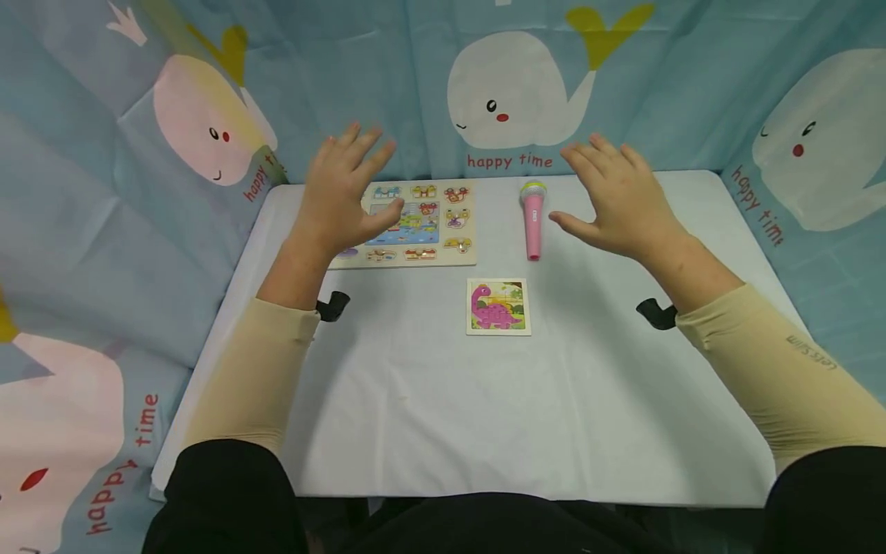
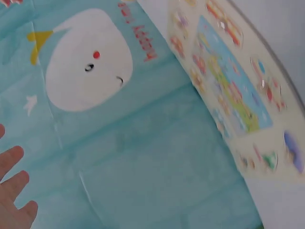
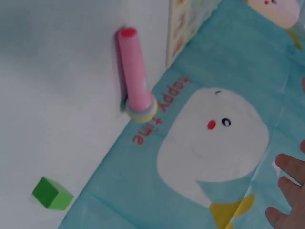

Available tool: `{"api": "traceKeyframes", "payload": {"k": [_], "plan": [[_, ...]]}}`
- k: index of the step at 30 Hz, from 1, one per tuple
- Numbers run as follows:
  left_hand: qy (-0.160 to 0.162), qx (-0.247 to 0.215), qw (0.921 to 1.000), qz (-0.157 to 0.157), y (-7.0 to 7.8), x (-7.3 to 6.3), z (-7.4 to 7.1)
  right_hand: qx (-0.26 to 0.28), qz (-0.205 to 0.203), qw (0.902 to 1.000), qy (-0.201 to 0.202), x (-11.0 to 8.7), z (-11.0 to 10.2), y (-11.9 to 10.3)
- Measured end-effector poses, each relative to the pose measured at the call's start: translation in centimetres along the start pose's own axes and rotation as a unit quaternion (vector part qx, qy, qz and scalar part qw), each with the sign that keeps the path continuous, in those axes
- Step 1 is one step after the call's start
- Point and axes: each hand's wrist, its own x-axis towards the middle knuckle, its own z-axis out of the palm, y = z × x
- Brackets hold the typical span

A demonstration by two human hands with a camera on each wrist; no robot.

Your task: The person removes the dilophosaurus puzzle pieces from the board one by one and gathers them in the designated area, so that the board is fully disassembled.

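Blue curtains printed with whales and "happy time" [image 1: 429, 100] enclose a white-covered table [image 1: 526, 415] on its left, far and right sides. At the near end, beige sleeves [image 1: 782, 362] reach in over the cloth. Past them, near the middle, lies a square dinosaur jigsaw [image 1: 498, 307]; its picture looks whole within the pale frame, so I judge it assembled.

Farther back, on the left, lies a wooden knob puzzle board [image 1: 411, 229] with shapes around a blue printed scene. The shapes in sight seem to be in their places. A pink toy microphone [image 1: 533, 223] lies to its right, its head toward the far edge. The left hand [image 1: 339, 204] is raised in front of the board, and the right hand [image 1: 623, 196] is up to the right of the microphone. They are well apart, fingers extended, holding nothing. Nothing appears in progress; any handling would have to begin from a fresh reach.

The right wrist view adds a green block [image 3: 51, 193] by the far edge, right of the microphone; the head view does not show it. The left wrist view shows the board's left end, which the left hand covers from above, though blur hides whether every shape there is seated.
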Motion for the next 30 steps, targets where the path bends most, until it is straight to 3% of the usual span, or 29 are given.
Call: {"api": "traceKeyframes", "payload": {"k": [7,12,17,24,30], "plan": [[0.008,-0.036,0.9992,0.016,1.6,-1.0,1.7,0.036,-0.006,0.9992,-0.019,-0.4,0.9,-2.4],[0.006,-0.061,0.9981,0.012,2.3,-1.8,2.7,0.048,0.002,0.9970,-0.061,-0.6,1.3,-3.8],[-0.006,-0.076,0.9971,0.006,3.1,-2.6,3.7,0.055,-0.012,0.9960,-0.069,-0.6,2.2,-4.9],[-0.043,-0.117,0.9922,-0.007,4.3,-3.8,5.9,0.080,-0.034,0.9933,-0.077,-0.8,3.9,-6.2],[-0.110,-0.134,0.9844,-0.028,5.2,-4.9,7.8,0.099,-0.040,0.9898,-0.094,-0.7,5.4,-7.3]]}}
